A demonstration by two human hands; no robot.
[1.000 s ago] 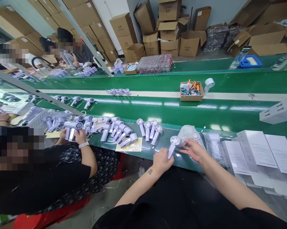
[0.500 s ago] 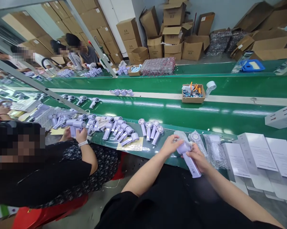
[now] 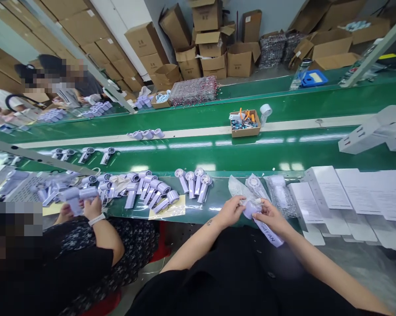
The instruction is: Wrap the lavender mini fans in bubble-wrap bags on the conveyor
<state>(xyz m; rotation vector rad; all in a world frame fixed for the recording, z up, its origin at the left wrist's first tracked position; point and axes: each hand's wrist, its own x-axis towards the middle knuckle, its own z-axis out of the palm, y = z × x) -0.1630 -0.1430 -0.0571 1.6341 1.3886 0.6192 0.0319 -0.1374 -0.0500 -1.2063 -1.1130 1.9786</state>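
Note:
In front of my body a lilac handheld fan (image 3: 268,233) slants down to the right, with dark lettering on its handle. My right hand (image 3: 273,218) is closed around the fan near the neck. My left hand (image 3: 231,212) is closed by the fan's round head, its fingertips pinching a clear plastic bag (image 3: 238,188) there. How far the bag covers the head is hard to make out. Just beyond my hands lie a bagged fan (image 3: 257,186) and another fan in bubble wrap (image 3: 279,191).
Several bare fans (image 3: 190,179) lie left of my hands, and more fans (image 3: 158,188) sit further left beside a co-worker (image 3: 95,245) holding fans. White boxes (image 3: 336,193) stand at right. Across the green bench is a small carton of tools (image 3: 246,125).
The view has swung to the right. My left fingers have shifted from the fan's head to the bag's edge, and the fan has turned, so more lettering shows.

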